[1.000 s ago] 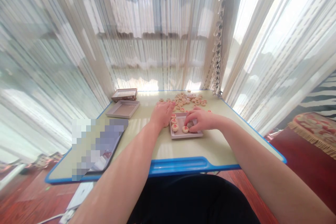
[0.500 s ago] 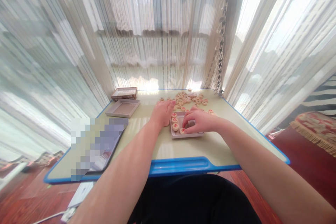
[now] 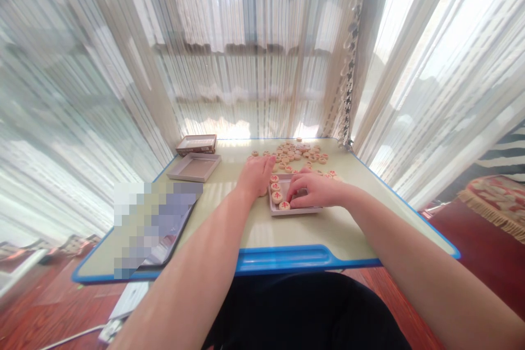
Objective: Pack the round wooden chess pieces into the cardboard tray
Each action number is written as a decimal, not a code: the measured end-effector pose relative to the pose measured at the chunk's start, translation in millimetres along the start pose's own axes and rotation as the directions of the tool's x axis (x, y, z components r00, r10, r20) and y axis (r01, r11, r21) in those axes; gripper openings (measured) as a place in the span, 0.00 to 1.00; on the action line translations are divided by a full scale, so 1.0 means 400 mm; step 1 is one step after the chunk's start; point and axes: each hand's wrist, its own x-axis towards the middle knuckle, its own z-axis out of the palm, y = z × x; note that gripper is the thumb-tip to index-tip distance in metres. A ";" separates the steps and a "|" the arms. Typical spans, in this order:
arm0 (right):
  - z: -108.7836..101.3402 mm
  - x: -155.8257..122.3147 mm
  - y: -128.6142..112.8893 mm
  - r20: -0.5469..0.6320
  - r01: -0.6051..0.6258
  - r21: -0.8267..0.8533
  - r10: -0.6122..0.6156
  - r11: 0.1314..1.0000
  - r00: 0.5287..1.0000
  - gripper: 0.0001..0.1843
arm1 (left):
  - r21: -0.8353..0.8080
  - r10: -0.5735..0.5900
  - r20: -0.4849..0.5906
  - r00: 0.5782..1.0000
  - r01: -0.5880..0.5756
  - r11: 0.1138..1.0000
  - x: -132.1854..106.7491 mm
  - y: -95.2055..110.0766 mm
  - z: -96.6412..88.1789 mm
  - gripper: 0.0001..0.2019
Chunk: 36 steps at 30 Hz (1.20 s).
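Observation:
My right hand (image 3: 315,190) reaches into a shallow light box (image 3: 301,210), fingers bent and closed at the right edge of a round wooden Chinese chess piece (image 3: 284,206) with a red character. That piece lies in the box's front left corner. Behind it, several more red-marked pieces (image 3: 276,197) form a line along the left wall. Beside that wall rests my left hand (image 3: 256,175), its fingers stretched out and holding nothing visible. Part of the box interior is hidden under my right hand.
Many loose chess pieces (image 3: 299,151) lie scattered behind the box. An open shallow tray (image 3: 197,167) and a brown-edged box (image 3: 197,143) sit at the back left. A dark flat device (image 3: 180,224), partly pixelated, lies at left. The table has a blue rim (image 3: 283,260).
The piece at my right fingertips has shifted slightly left and toward me, into the box's corner. My left hand stays by the box. The whole view has shifted a little.

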 end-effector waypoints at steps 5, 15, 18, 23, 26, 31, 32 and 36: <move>0.010 0.008 -0.002 -0.005 0.010 0.013 -0.010 1.000 1.000 0.10 | 0.013 -0.011 -0.004 1.000 0.011 1.000 0.001 0.004 -0.001 0.23; 0.015 0.014 -0.006 -0.026 -0.024 -0.004 0.024 1.000 0.999 0.13 | 0.036 -0.012 0.007 1.000 0.012 0.999 0.001 -0.002 0.003 0.22; 0.018 0.016 -0.011 -0.044 -0.026 -0.002 0.026 1.000 0.999 0.13 | 0.042 -0.023 0.024 0.999 0.022 0.999 -0.001 0.002 0.001 0.21; 0.020 0.018 -0.014 -0.062 -0.026 0.002 0.026 1.000 0.998 0.12 | 0.023 -0.046 0.039 0.998 0.045 0.999 -0.001 0.001 0.004 0.20; 0.020 0.018 -0.015 -0.077 -0.032 0.012 0.033 0.999 0.997 0.13 | 0.019 -0.053 0.047 0.998 0.052 0.998 0.000 -0.002 0.008 0.19; 0.022 0.020 -0.014 -0.076 -0.020 -0.014 0.019 1.000 0.997 0.12 | 0.018 -0.055 0.045 0.997 0.054 0.998 0.001 -0.003 0.010 0.18; 0.023 0.021 -0.013 -0.082 -0.017 -0.022 0.015 1.000 0.997 0.12 | 0.020 -0.054 0.045 0.998 0.053 0.998 0.001 -0.003 0.010 0.18; 0.026 0.023 -0.011 -0.119 -0.009 -0.044 0.004 0.999 0.993 0.13 | 0.035 -0.048 0.036 0.998 0.047 0.998 0.001 -0.006 0.011 0.18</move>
